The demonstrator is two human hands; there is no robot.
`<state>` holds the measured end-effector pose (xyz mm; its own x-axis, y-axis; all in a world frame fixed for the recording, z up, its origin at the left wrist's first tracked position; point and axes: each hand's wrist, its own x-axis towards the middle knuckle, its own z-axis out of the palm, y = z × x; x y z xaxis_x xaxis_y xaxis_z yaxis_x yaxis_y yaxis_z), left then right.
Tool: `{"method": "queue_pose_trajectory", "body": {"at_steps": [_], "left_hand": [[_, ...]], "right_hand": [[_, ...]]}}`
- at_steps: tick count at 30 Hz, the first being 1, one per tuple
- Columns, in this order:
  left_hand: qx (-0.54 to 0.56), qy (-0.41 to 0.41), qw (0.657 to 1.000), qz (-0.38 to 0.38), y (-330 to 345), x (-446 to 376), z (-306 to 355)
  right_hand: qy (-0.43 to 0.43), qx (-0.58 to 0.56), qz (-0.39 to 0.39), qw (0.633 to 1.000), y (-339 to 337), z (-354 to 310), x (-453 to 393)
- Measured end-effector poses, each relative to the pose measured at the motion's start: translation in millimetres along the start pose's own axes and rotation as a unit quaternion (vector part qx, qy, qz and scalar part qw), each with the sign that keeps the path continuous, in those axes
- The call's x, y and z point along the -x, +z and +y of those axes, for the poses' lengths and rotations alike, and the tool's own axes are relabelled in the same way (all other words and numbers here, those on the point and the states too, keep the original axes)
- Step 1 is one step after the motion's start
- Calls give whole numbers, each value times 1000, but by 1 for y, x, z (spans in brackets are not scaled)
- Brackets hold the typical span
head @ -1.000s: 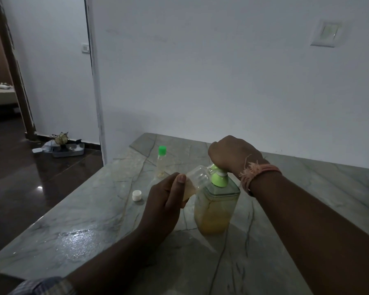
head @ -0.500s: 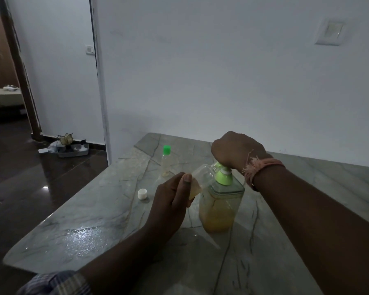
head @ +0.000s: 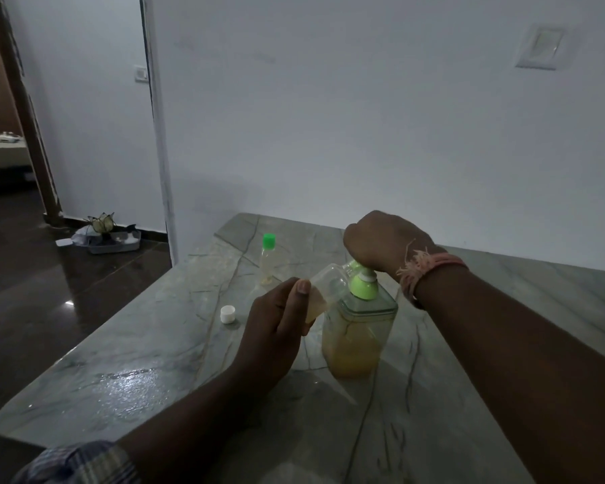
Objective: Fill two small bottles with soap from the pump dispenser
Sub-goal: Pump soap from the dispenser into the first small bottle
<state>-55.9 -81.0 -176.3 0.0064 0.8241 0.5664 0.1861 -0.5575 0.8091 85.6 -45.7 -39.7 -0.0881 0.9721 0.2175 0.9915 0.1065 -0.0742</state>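
A clear pump dispenser (head: pixel 355 338) with yellow soap and a green pump collar stands on the marble table (head: pixel 147 365). My right hand (head: pixel 381 241) sits curled over the pump head, which it mostly hides. My left hand (head: pixel 276 317) grips a small clear bottle (head: pixel 323 284), tilted with its mouth at the spout; a little soap shows in it. A second small bottle (head: pixel 268 260) with a green cap stands upright farther back. A white cap (head: pixel 227 314) lies on the table to the left.
The table's left edge drops to a dark glossy floor. A grey tray (head: pixel 110 241) with clutter sits on the floor by the white wall corner. A white wall stands close behind the table.
The pump head has risen a little under my right hand, showing a white stem. The tilted bottle stays at the spout. The camera view shifted slightly.
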Motion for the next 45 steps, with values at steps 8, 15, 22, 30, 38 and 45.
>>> {"method": "queue_pose_trajectory", "body": {"at_steps": [8,15,22,30,38,45], "left_hand": [[3,-8,1000,12,0,-1,0],[-3,-4,1000,1,0,1,-1],[-2,-5,1000,17,0,-1,-2],[0,0,1000,11,1,0,0],[9,2,1000,10,0,0,-2],[12,3,1000,11,0,2,1]], "right_hand": [[50,-127,-10,991,11,3,5],[35,-63,-3,997,-2,4,-1],[24,-47,-24,998,10,4,-1],[56,-55,5,997,-3,2,2],[55,-101,-19,993,4,0,8],[95,-161,3,982,-6,-2,15]]}}
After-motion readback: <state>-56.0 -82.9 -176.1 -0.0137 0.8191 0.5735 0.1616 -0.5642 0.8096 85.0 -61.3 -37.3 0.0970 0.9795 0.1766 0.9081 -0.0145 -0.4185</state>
